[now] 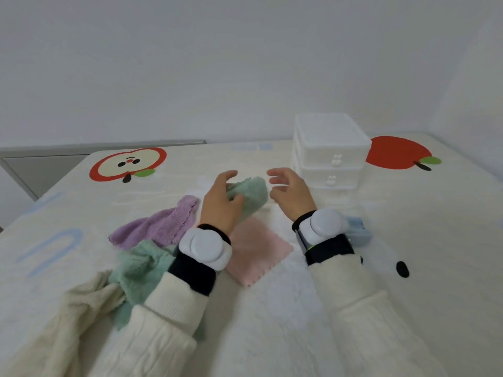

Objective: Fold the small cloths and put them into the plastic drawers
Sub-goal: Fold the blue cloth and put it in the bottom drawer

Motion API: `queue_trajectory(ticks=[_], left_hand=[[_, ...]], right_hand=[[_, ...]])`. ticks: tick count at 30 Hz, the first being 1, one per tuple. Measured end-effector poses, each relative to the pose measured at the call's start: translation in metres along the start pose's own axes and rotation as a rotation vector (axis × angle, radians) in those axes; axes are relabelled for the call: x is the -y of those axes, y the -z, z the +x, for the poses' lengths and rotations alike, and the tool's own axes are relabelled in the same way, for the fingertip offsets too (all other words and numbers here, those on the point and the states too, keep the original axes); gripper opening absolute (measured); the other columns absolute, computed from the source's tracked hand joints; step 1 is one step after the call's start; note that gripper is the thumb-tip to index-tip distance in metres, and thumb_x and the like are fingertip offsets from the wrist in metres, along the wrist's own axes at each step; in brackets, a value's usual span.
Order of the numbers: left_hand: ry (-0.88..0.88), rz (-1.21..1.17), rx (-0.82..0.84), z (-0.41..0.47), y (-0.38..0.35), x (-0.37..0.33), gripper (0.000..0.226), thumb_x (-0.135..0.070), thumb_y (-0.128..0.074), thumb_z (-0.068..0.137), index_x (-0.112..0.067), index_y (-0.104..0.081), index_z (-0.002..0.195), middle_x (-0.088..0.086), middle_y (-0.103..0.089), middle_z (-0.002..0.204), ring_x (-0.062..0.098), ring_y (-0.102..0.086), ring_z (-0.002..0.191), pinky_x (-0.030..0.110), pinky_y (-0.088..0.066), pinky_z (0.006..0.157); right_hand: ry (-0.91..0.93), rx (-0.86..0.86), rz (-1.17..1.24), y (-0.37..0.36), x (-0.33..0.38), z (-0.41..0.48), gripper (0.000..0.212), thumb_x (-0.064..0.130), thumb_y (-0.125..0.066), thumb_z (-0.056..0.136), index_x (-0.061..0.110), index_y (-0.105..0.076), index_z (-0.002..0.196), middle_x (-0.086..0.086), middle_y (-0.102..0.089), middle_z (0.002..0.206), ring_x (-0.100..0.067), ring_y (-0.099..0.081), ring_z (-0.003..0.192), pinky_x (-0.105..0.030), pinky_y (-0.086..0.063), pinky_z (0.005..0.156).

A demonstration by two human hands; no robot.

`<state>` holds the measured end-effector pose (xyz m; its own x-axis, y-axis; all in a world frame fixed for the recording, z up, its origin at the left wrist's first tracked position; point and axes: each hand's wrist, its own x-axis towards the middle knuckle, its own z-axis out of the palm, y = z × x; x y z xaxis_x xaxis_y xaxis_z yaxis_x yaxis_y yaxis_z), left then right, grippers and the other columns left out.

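Head view. The left hand (220, 205) is at frame centre, fingers curled around a bunched green cloth (251, 193); thumb on the near side, index finger raised over the top. The cloth is lifted off the bed cover (353, 308) and sticks out toward 3 o'clock from the grip.

The right hand (290, 193) is just beside the cloth at its 3 o'clock, fingers spread and loosely bent, palm facing left. It holds nothing; a small gap shows between its fingertips and the cloth.

Each wrist carries a white round device on a dark band, over cream sweater sleeves.

The plastic drawers (328, 151), a white unit with two drawers visible, stand at 1 o'clock from the hands, near the right hand. Both drawers are closed.

Other cloths lie flat or crumpled on the cover:
- a purple cloth (158, 224) at 9 o'clock from the left wrist
- a second green cloth (138, 265) at 7 o'clock, partly under the left sleeve
- a pink cloth (255, 248) between the two forearms
- a pale blue cloth (359, 229), mostly hidden behind the right wrist
- a cream cloth (89, 297) at lower left

The cover bears a halved apple print (128, 164) at 10 o'clock and a whole red apple print (397, 152) at 2 o'clock, just behind the drawers.
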<state>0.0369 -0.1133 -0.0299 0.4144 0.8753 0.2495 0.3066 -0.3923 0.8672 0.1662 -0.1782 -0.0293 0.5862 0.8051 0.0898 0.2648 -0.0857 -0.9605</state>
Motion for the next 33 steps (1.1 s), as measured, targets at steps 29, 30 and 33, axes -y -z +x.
queue_trajectory(ticks=[29, 30, 33], left_hand=[[-0.249, 0.195, 0.324, -0.009, -0.123, -0.051, 0.015, -0.001, -0.069, 0.077, -0.010, -0.068, 0.089, -0.005, -0.037, 0.111, 0.006, -0.045, 0.091, -0.005, -0.031, 0.073], [-0.271, 0.263, 0.316, -0.009, -0.124, -0.049, 0.015, 0.000, -0.067, 0.079, -0.008, -0.067, 0.092, -0.005, -0.037, 0.111, 0.009, -0.046, 0.089, -0.006, -0.030, 0.069], [-0.310, 0.414, 0.269, -0.011, -0.127, -0.047, 0.014, -0.007, -0.061, 0.085, -0.009, -0.068, 0.097, 0.001, -0.044, 0.118, 0.015, -0.053, 0.086, 0.007, -0.031, 0.070]], right_hand=[[0.161, -0.251, -0.421, 0.147, -0.054, -0.022, 0.015, 0.005, -0.062, 0.083, 0.019, -0.067, 0.080, -0.003, -0.065, 0.097, -0.020, -0.064, 0.080, -0.026, -0.052, 0.078], [0.157, -0.246, -0.465, 0.147, -0.055, -0.022, 0.015, 0.007, -0.063, 0.083, 0.021, -0.069, 0.081, -0.002, -0.065, 0.099, -0.019, -0.064, 0.079, -0.030, -0.053, 0.078], [0.135, -0.221, -0.564, 0.144, -0.054, -0.021, 0.013, 0.012, -0.063, 0.084, 0.021, -0.072, 0.087, -0.002, -0.067, 0.102, -0.018, -0.062, 0.081, -0.035, -0.052, 0.078]])
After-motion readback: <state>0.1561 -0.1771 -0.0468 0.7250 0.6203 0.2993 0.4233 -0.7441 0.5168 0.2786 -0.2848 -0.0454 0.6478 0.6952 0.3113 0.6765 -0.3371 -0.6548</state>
